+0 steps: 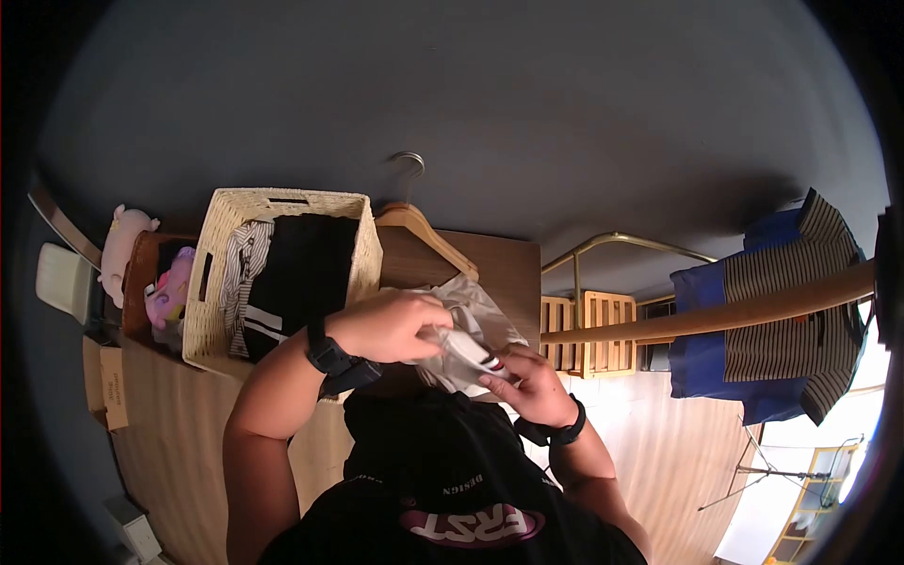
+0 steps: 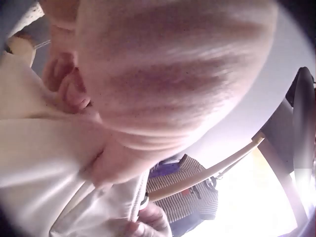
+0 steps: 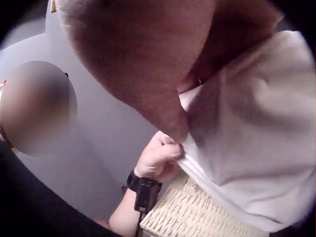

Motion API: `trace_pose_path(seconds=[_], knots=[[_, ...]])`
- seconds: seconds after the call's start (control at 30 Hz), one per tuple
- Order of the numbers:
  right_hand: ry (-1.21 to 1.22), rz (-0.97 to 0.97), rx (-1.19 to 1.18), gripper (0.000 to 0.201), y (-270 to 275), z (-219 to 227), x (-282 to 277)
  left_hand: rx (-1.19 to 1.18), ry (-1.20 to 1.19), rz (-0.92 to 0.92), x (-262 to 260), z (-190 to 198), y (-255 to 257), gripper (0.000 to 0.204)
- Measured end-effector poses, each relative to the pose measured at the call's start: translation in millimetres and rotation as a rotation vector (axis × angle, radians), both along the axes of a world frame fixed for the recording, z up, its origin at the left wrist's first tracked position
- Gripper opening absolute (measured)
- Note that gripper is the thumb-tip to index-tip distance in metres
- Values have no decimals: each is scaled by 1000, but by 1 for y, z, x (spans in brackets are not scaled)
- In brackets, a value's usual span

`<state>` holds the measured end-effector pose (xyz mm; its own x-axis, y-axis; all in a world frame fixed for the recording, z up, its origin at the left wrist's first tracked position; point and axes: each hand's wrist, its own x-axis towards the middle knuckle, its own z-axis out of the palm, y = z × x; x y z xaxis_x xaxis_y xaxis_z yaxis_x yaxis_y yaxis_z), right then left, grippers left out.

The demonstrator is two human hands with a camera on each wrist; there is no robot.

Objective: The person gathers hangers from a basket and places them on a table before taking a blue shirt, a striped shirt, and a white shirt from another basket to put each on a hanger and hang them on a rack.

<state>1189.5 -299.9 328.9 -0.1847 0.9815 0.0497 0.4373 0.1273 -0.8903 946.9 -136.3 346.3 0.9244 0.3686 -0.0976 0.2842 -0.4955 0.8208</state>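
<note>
Wooden worktop carries a wicker basket and a hanger; above it, a white garment is bunched between both hands. Better to keep the fabric taut, I judge. Left hand and right hand each pinch it, fingers curled.

The person wears a black short-sleeved T-shirt with white lettering and a pink-and-white oval logo across the chest; both forearms are bare. A black wristband with a boxy black module circles the left wrist; a slimmer black band circles the right wrist.
</note>
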Motion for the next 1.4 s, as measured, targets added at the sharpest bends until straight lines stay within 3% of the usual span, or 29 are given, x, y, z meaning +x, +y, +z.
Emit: trace_pose_path(seconds=[0.07,0.1,0.17,0.27,0.37,0.4,0.5,0.57,0.63,0.7,0.73,0.77,0.83,0.9,0.97,1.07,1.2,1.3,1.33,1.4], knots=[[-131,-102,-49,20,-1,-1,6,90,-113,166,-2,2,5,24],[-204,-146,-25,18,-5,-23,18,136,-168,249,-3,3,8,23],[-158,-370,-221,18,-10,-23,24,140,-181,454,-3,13,10,19],[53,-432,-111,18,-10,-34,33,162,-202,549,-2,10,11,19],[20,-452,-4,16,-8,-18,30,131,-249,613,0,8,11,19],[-42,-286,88,14,-8,-8,33,91,-305,624,0,6,13,19],[283,201,65,18,-12,5,28,27,-437,538,-5,3,21,18],[285,375,-79,26,-17,15,13,-89,-632,427,-5,14,21,17],[287,508,-74,34,-16,17,1,-250,-739,352,-11,27,22,8],[340,477,-40,34,-7,22,-8,-539,-914,287,-18,20,26,13],[366,457,-56,32,-4,18,-6,-622,-947,275,-21,23,26,5],[354,423,29,30,1,13,-5,-745,-999,259,-24,23,29,12],[310,268,22,26,5,8,-3,-943,-1087,274,-21,29,26,17],[237,61,59,28,12,-5,-3,-964,-1036,256,-22,30,28,15],[284,35,6,42,21,-11,-2,-964,-945,246,-22,24,31,14],[291,-74,119,62,32,1,-17,-915,-804,203,-14,21,23,9],[241,-53,270,84,50,15,-32,-791,-518,140,-4,19,14,17],[119,-35,53,82,51,25,-35,-753,-358,131,4,13,5,35],[126,-92,22,65,53,22,-37,-717,-303,156,3,8,4,35],[76,-108,43,49,54,12,-35,-620,-258,237,4,0,5,33]])
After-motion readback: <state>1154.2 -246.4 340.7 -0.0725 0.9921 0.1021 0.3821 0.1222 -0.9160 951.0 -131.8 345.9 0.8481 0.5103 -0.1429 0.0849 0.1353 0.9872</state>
